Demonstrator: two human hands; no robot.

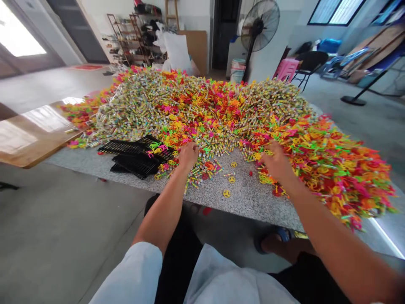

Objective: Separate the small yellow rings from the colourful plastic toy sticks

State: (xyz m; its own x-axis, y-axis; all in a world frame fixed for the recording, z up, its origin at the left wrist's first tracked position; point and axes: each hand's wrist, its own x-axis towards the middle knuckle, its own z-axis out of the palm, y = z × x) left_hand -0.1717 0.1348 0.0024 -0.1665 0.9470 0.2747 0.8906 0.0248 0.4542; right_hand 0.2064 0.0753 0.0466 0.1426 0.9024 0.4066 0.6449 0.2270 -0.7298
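My left hand (189, 156) is at the near edge of a heap of small striped sticks (218, 145), its fingers curled together. Whatever they hold is too small or hidden to name. Blurred by motion, my right hand (279, 164) is over the left edge of a heap of bright plastic pieces (335, 169) in orange, yellow, green and pink; its grip does not show. Between the hands, a few yellow three-spoked rings (226, 193) lie on the speckled tabletop (243, 202). Left of my left hand, black slatted trays (136, 164) are stacked unevenly, with colored pieces on top.
Larger mounds of striped sticks (136, 101) and colored pieces cover the back of the table. A wooden table (47, 145) adjoins on the left. Farther off stand a fan (257, 27), a bucket (237, 71), pink stools (286, 69) and a shoe rack (126, 38).
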